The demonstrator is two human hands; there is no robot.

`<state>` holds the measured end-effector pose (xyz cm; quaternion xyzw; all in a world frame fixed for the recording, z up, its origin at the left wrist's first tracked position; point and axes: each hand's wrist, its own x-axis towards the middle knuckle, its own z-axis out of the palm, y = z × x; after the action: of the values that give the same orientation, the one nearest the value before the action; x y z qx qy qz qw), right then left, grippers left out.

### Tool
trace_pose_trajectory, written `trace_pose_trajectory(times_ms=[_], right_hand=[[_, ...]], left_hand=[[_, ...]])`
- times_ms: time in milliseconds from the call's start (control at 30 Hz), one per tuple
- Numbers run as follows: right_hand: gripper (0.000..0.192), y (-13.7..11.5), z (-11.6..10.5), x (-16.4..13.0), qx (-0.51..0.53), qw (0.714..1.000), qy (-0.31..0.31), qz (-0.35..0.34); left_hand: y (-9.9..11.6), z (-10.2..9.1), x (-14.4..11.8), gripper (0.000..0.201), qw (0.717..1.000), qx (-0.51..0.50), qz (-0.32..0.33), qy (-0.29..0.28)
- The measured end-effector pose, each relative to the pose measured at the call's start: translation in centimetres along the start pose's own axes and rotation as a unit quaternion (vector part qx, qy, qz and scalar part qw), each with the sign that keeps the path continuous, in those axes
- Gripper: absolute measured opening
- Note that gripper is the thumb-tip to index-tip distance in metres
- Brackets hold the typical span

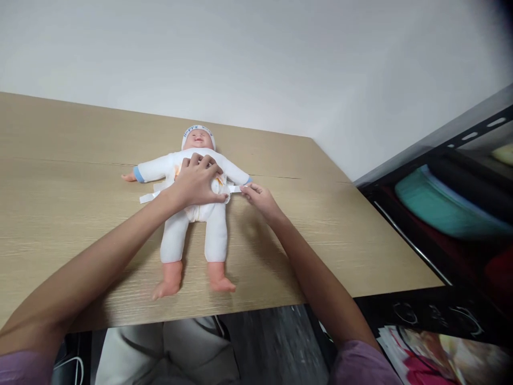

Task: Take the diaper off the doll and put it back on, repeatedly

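Note:
A baby doll (216, 238) in a white suit lies on its back on the table, its head away from me and its bare feet towards me. Around its hips is a white diaper (197, 213). My left hand (199, 181) rests with spread fingers over the doll's belly and the diaper's front, hiding much of both. At the diaper's right side, my right hand (258, 197) pinches the end of a white fastening tab (235, 189), which is stretched out sideways. Another white tab (149, 197) sticks out on the left, touched by neither hand.
The wooden table (88, 214) meets a pale wall (240, 64) at its far edge. To the right stands a black rack (441, 147) with folded cloth, including a teal piece (444, 206). Colourful printed packaging (444, 355) lies low at the right.

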<state>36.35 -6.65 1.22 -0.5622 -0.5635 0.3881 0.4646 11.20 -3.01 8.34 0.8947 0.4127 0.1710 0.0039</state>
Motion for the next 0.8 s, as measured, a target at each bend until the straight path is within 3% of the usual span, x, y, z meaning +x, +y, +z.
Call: trace_pose_trajectory(times_ms=[167, 333, 433, 567, 700, 800], right_hand=[[0.047, -2.8, 2.5, 2.5, 0.017, 0.998, -0.039, -0.042], [0.043, -3.2, 5.8, 3.7, -0.017, 0.995, -0.05, -0.089], [0.034, -2.7, 6.3, 2.4, -0.067, 0.989, -0.004, -0.132], [0.029, -2.1, 6.1, -0.5, -0.126, 0.957, 0.061, -0.255], [0.048, -1.7, 6.1, -2.3, -0.172, 0.931, 0.019, -0.321], [0.056, -1.5, 5.9, -2.4, -0.204, 0.919, -0.001, -0.338]], left_hand=[[-0.2, 0.5, 0.0, 0.071, 1.0, -0.011, 0.005, 0.02], [-0.4, 0.7, 0.0, 0.066, 1.0, -0.013, 0.006, 0.025], [-0.5, 0.8, 0.0, 0.065, 1.0, -0.018, 0.005, 0.022], [-0.8, 1.4, 0.0, 0.067, 0.999, -0.039, 0.012, 0.032], [-1.5, 1.5, 0.1, 0.081, 0.997, -0.073, 0.008, 0.032], [-2.4, 0.8, -0.1, 0.081, 0.987, -0.155, 0.041, 0.034]])
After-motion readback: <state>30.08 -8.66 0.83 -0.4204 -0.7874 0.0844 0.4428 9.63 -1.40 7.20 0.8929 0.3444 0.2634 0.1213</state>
